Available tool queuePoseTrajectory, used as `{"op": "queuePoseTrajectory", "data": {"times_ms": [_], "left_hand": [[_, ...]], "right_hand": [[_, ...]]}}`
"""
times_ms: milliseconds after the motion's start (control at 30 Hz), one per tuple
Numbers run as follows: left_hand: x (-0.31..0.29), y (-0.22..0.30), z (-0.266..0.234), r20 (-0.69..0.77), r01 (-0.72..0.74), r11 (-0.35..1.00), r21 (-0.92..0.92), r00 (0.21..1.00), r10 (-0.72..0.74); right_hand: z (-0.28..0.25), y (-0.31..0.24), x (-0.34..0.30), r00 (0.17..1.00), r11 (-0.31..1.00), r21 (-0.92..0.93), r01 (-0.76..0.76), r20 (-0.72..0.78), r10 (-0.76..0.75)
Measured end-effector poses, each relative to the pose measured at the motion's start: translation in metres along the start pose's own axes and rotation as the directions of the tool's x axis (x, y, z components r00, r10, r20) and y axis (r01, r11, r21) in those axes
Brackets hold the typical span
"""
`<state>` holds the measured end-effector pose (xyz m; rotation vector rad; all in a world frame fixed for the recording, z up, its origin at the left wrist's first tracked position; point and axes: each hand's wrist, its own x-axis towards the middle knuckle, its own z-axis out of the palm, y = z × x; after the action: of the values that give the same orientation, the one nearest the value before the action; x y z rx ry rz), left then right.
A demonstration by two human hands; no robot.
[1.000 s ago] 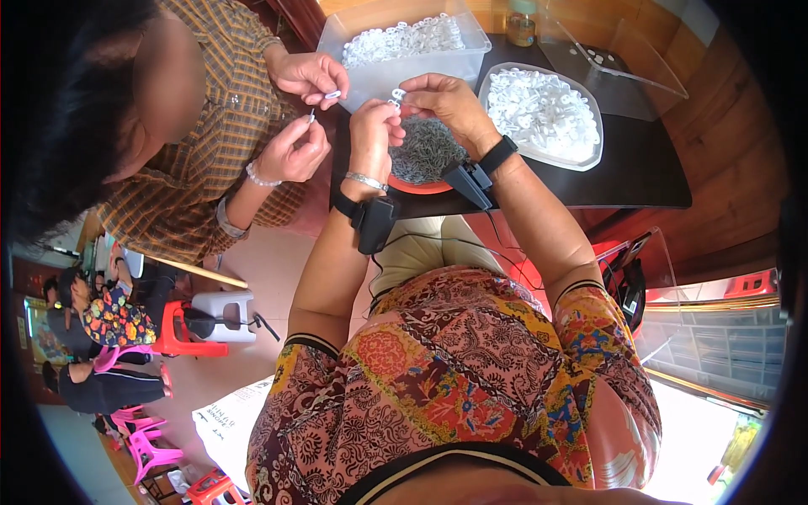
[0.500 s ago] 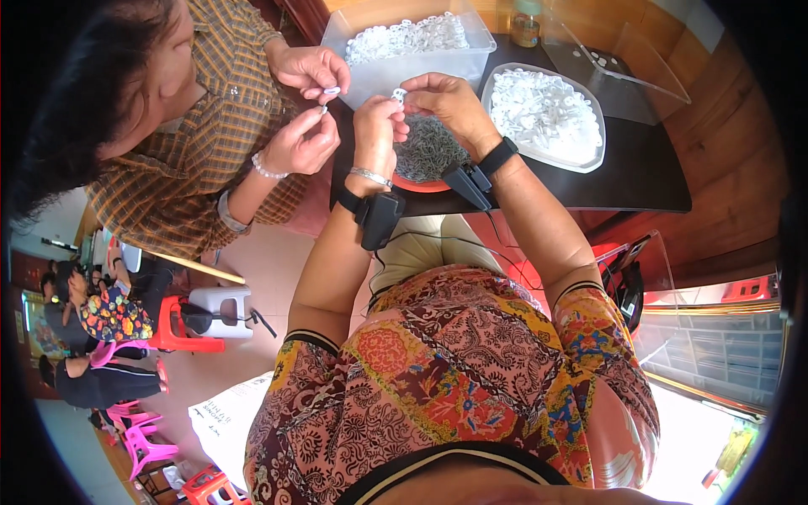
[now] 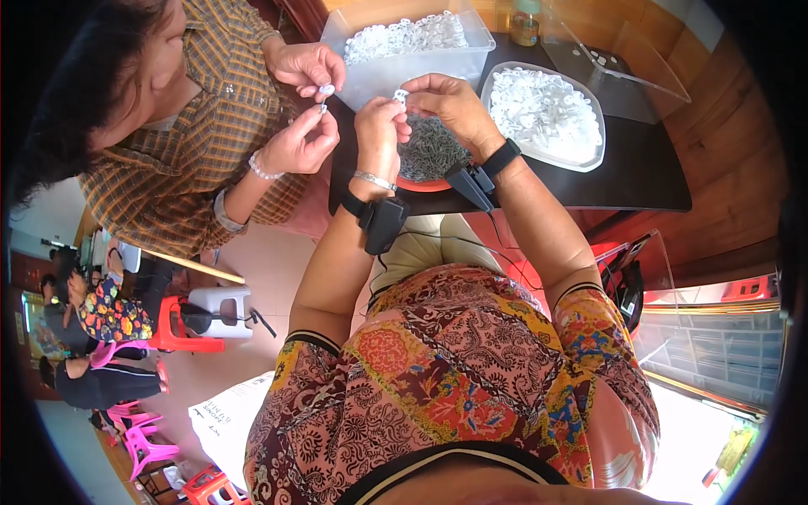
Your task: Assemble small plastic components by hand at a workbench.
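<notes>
My left hand (image 3: 379,128) and my right hand (image 3: 450,103) meet over an orange-rimmed bowl (image 3: 425,186). Between their fingertips is a small white plastic piece (image 3: 400,96), pinched by both. Many thin grey metal pieces (image 3: 431,151) fill the bowl below. Just right of my right hand stands a white tray (image 3: 600,139) heaped with small white plastic pieces (image 3: 543,114). Behind my hands is a clear plastic bin (image 3: 379,80) holding more white ring-like pieces (image 3: 408,38). Fine detail of the held piece is too small to tell.
At my left a co-worker's hands (image 3: 299,139) hold a small white piece close to mine. A lidded jar (image 3: 526,23) and a clear acrylic sheet (image 3: 619,55) stand at the back of the dark table (image 3: 648,181). Cables hang below its front edge.
My hands stay nearly in place on the white piece, with only a slight shift of the left wrist. The co-worker's hands and head move slightly, and their white piece has turned.
</notes>
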<state>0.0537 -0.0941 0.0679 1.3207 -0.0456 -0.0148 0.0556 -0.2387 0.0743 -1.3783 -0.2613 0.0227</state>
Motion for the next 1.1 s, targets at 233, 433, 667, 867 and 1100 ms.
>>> {"op": "queuePoseTrajectory", "data": {"times_ms": [233,433,667,867,1100], "left_hand": [[-0.009,0.001,0.003,0.001,-0.027,0.996,-0.088,1.000,0.028],[-0.010,0.002,-0.004,0.041,-0.041,0.997,-0.070,0.998,0.044],[-0.011,0.007,-0.004,0.042,-0.108,0.994,0.002,0.993,0.108],[-0.009,0.009,-0.010,0.166,-0.113,0.991,0.071,0.981,0.100],[-0.013,0.003,-0.007,0.130,-0.176,0.982,0.068,0.977,0.167]], "right_hand": [[0.004,0.006,-0.003,0.989,0.989,0.019,0.148,0.006,-0.148],[0.011,0.003,-0.009,0.974,0.973,-0.062,0.224,0.036,-0.222],[0.006,0.000,-0.011,0.972,0.973,-0.020,0.229,0.066,-0.228],[-0.001,-0.011,-0.013,0.979,0.986,-0.037,0.160,0.135,-0.154],[0.004,-0.018,-0.018,0.989,0.992,-0.043,0.115,0.097,-0.111]]}}
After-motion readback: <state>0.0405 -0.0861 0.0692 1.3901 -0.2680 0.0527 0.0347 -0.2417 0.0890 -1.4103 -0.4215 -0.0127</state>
